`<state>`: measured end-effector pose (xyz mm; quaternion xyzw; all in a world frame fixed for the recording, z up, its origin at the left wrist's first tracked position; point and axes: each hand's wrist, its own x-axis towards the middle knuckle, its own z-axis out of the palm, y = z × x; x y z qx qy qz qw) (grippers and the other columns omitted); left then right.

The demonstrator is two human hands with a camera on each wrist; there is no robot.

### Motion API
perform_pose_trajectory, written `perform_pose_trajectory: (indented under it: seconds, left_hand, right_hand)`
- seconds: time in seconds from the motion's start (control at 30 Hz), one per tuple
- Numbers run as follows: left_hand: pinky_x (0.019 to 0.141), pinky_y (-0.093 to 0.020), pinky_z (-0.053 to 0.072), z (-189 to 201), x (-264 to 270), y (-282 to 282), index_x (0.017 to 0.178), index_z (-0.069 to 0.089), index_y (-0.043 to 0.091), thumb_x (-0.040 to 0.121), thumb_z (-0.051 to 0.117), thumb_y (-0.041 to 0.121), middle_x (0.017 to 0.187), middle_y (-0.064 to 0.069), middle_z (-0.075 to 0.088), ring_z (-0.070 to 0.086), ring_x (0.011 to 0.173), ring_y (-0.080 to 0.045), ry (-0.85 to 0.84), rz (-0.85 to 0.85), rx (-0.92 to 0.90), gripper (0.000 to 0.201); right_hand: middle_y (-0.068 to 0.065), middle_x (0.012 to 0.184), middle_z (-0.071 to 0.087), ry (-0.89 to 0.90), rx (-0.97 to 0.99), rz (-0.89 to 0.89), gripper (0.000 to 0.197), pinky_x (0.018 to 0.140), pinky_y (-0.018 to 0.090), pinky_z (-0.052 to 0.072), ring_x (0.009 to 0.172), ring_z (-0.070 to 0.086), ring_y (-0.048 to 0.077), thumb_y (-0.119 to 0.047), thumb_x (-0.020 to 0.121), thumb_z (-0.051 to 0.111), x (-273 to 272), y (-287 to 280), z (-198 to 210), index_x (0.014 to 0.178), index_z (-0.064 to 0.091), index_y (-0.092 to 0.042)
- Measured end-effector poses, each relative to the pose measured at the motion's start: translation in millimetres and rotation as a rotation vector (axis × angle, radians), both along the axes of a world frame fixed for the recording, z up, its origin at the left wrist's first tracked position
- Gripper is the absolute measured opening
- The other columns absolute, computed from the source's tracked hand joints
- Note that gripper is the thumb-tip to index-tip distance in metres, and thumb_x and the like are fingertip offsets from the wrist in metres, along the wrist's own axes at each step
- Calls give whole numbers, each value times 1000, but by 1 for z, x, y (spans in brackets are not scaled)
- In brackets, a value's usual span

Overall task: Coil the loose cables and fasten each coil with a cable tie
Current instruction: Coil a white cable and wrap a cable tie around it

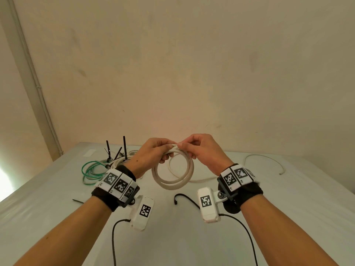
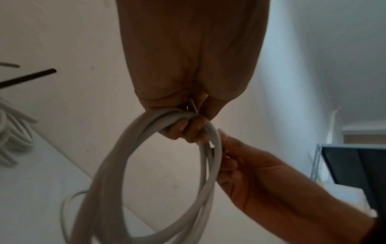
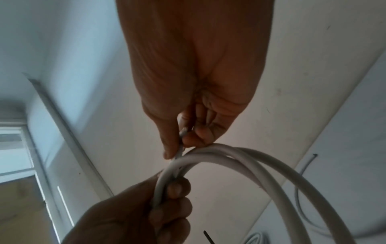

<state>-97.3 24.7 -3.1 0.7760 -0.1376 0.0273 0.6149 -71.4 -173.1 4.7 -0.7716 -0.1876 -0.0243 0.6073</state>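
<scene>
White cable coil [image 1: 172, 169], round in section and smooth-skinned, hangs in the air above the bench [image 1: 288, 208], held up between both hands in front of a plain beige wall [image 1: 192, 64]. It makes about three loose turns, nearly circular, the turns lying side by side and bunched together at the top. The left hand [image 1: 151, 152] grips that bunched top, its fingers [image 2: 183, 130] curled round all the turns. The right hand [image 1: 201, 150] meets it there; in the right wrist view its thumb and fingers [image 3: 198, 135] pinch a thin pale strand, seemingly the cable's end, right where it meets the coil, with the other fingers folded into the palm. What that strand is exactly cannot be told.

A tail of the same white cable [image 1: 192, 180] trails from behind the coil down onto the bench. The bench top is pale, matte and faintly glossy in patches. At its far left lies a heap of other cables: a thin green cable [image 1: 90, 169] in loose loops, beside thicker white ones [image 1: 123, 160], with stiff black cable ties [image 1: 124, 148] standing up out of the heap. Another black cable tie [image 1: 184, 198], curved with a hooked end, lies flat on the bench below the coil, near the right wrist. A short black one [image 1: 77, 201] lies near the left wrist. At far right a thin pale wire [image 1: 269, 160] lies on the bench in an open arc, well apart from the rest.
</scene>
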Motion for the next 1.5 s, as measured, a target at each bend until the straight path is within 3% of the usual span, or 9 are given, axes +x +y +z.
perform_pose_trajectory:
  seconds: [0.13,0.4,0.63,0.7,0.87,1.0,1.13,1.33,1.5]
  left_hand:
    - [55,-22,35,-5,3,3,107,74,0,107,46,8,72,-6,54,42,58,-11,32,34,-125,28]
    - [51,-20,35,-1,5,9,112,72,-5,107,45,6,72,-8,57,42,56,-10,31,64,-191,29]
    - [53,-22,38,0,6,4,104,74,3,107,47,12,70,-2,56,46,56,-8,29,45,141,29]
    - [52,-22,38,4,6,-1,103,73,0,107,48,13,69,-1,56,46,56,-9,40,11,173,29]
    - [51,-24,37,7,0,-15,99,65,-10,108,46,12,68,-4,56,44,54,-11,42,-52,160,31]
    - [67,-37,60,8,3,-13,98,69,-1,108,48,16,76,-9,75,70,65,-21,-37,55,168,28]
    - [92,-45,58,9,2,-9,101,69,6,109,49,23,83,-6,80,78,81,-19,-151,108,247,27]
    - [87,-47,61,17,5,4,99,69,5,108,50,20,88,-6,80,78,83,-21,-178,223,109,25]
    - [84,-40,61,9,4,6,103,67,5,109,49,21,91,-5,80,78,87,-19,-178,286,13,25]
  right_hand:
    - [1,63,57,92,240,-40,18,59,22,44,58,50,12,-13,94,76,3,-4,-8,95,72,4]
    - [3,69,54,305,470,-19,12,56,20,45,59,48,11,-11,97,72,3,-6,-17,88,68,-4]
    - [-3,104,67,104,-277,51,20,83,30,45,93,61,16,-27,98,64,-12,-3,-7,113,59,-15]
    - [0,111,68,75,-436,105,36,78,30,47,102,65,21,-31,94,66,-16,8,-2,126,51,-20]
    - [11,110,65,-212,-948,-141,23,75,39,47,99,63,35,-36,105,48,-13,16,-12,116,56,-17]
    - [12,114,64,-257,-998,-258,32,75,39,43,104,63,37,-43,109,40,-11,15,-15,118,54,-15]
    - [12,111,65,-285,-1022,-285,39,72,39,40,98,62,37,-53,109,37,-3,11,-14,115,52,-17]
    - [13,102,61,-324,-988,-388,46,70,39,38,89,57,38,-56,108,35,-3,3,-10,118,52,-14]
    - [8,88,67,-194,-780,-314,44,75,44,56,81,69,35,-54,107,42,9,7,-11,93,52,-14]
